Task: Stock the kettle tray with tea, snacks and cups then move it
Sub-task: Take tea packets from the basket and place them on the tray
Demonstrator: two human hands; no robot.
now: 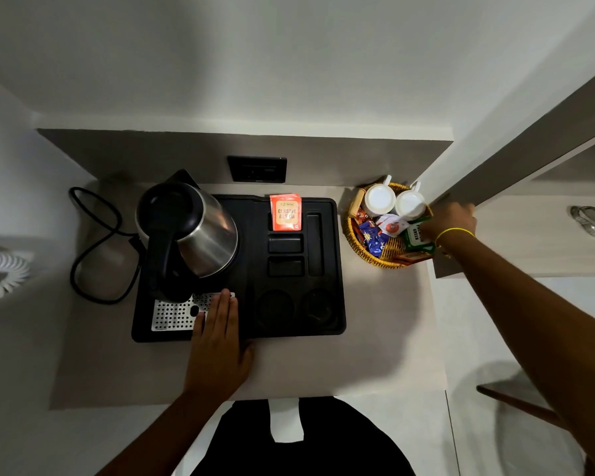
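The right hand (449, 223) reaches into the wicker basket (352, 231), its fingers hidden behind the green tea packet (415, 235), so its grip cannot be judged. The basket's near right rim sits behind that wrist. The coiled white cord (0, 274) runs off the left edge.

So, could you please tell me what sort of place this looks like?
Probably a hotel room's tea corner: a black tray holds an electric kettle and a tea sachet, and a wicker basket beside it holds two white cups and wrapped snacks.
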